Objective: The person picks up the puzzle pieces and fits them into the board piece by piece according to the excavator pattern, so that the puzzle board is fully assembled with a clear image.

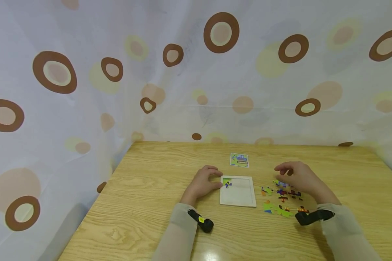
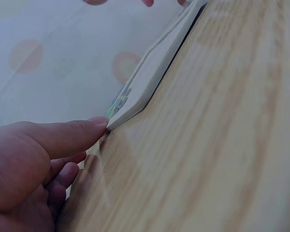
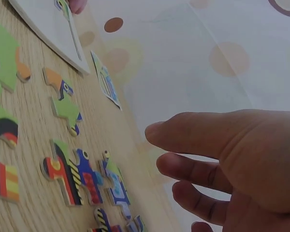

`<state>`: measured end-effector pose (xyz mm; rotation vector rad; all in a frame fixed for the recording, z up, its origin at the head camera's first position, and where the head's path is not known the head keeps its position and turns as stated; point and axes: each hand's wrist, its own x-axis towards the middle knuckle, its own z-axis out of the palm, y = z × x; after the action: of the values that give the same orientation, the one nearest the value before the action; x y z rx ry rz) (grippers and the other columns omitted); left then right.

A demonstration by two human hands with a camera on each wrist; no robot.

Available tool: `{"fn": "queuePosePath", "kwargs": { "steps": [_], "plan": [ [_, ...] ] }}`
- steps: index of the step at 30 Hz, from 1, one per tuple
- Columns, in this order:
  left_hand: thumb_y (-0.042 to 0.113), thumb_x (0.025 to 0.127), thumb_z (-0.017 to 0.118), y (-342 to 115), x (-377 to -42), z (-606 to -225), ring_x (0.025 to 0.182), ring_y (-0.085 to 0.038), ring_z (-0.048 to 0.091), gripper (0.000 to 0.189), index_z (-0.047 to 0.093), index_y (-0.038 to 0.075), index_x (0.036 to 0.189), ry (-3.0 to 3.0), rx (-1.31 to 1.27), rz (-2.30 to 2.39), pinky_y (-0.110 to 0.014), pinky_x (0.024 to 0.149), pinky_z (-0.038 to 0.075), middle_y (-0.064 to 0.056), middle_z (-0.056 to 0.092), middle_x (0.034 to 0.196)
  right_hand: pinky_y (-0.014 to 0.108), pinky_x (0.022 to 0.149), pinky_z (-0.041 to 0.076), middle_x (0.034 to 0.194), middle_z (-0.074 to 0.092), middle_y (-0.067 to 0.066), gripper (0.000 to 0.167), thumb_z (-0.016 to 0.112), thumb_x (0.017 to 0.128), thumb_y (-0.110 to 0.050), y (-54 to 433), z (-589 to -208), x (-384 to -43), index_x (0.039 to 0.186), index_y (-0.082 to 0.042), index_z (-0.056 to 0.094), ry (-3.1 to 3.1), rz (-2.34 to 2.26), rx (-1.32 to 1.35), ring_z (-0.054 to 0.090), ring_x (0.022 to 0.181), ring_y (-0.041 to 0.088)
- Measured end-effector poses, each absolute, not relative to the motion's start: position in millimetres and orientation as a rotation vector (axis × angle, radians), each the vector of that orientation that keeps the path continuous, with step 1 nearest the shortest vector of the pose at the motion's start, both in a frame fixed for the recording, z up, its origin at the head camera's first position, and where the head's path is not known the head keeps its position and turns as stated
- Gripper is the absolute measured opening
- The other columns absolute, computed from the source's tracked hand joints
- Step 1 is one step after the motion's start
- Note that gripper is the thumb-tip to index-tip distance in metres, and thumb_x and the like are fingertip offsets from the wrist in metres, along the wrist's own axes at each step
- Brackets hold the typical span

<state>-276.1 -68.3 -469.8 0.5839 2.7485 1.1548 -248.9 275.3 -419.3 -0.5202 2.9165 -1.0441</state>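
Observation:
A white square puzzle tray point(image 1: 237, 197) lies on the table, with one green jigsaw piece point(image 1: 227, 182) in its upper left corner. My left hand point(image 1: 203, 183) is at the tray's left side; its straight thumb point(image 2: 82, 133) touches the edge near the corner. Fingers below that thumb are loosely bent. To the right, several loose jigsaw pieces point(image 1: 283, 211) lie in a group, coloured green, blue, red and yellow. Over their far end hovers my right hand point(image 1: 298, 177), thumb and fingers apart with nothing between them, as the right wrist view point(image 3: 261, 164) also shows.
A small picture card point(image 1: 239, 160) with a vehicle printed on it lies behind the tray. The wooden table point(image 1: 143, 181) meets a white sheet point(image 1: 183, 119) with brown rings at the back and left. Black straps with cameras sit on both wrists.

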Motion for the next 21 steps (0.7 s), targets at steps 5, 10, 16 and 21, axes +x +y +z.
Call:
{"fn": "queuePosePath", "kwargs": {
  "steps": [5,10,16,21],
  "plan": [
    [0.024,0.09,0.075,-70,-278,-473,0.134,-0.028,0.042,0.034,0.07,0.017,0.123,2.756,0.605,1.147,-0.043,0.111,0.034,-0.003,0.049,0.141,0.03,0.054,0.046,0.095,0.061,0.006,0.031,0.069,0.093,-0.013,279,-426,-252,0.119,0.005,0.066,2.882,-1.06,-0.526,0.052,0.076,0.021],
    [0.023,0.09,0.075,-71,-280,-471,0.134,-0.028,0.042,0.034,0.07,0.016,0.123,2.773,0.607,1.148,-0.042,0.111,0.034,-0.004,0.049,0.141,0.029,0.054,0.049,0.096,0.062,0.008,0.032,0.07,0.091,-0.011,280,-429,-258,0.119,0.005,0.066,2.872,-1.059,-0.504,0.053,0.076,0.021],
    [0.024,0.09,0.075,-70,-281,-472,0.134,-0.029,0.041,0.035,0.07,0.017,0.123,2.751,0.601,1.149,-0.043,0.111,0.033,-0.004,0.049,0.142,0.03,0.059,0.05,0.098,0.063,0.009,0.033,0.072,0.09,-0.01,286,-433,-257,0.118,0.005,0.066,2.839,-1.036,-0.466,0.055,0.08,0.021],
    [0.025,0.09,0.075,-70,-281,-476,0.135,-0.028,0.041,0.034,0.07,0.019,0.123,2.752,0.595,1.147,-0.044,0.111,0.033,-0.003,0.049,0.142,0.032,0.059,0.049,0.099,0.062,0.01,0.039,0.074,0.088,-0.012,290,-437,-256,0.12,0.006,0.064,2.781,-1.066,-0.452,0.054,0.077,0.021]
  ]
}}
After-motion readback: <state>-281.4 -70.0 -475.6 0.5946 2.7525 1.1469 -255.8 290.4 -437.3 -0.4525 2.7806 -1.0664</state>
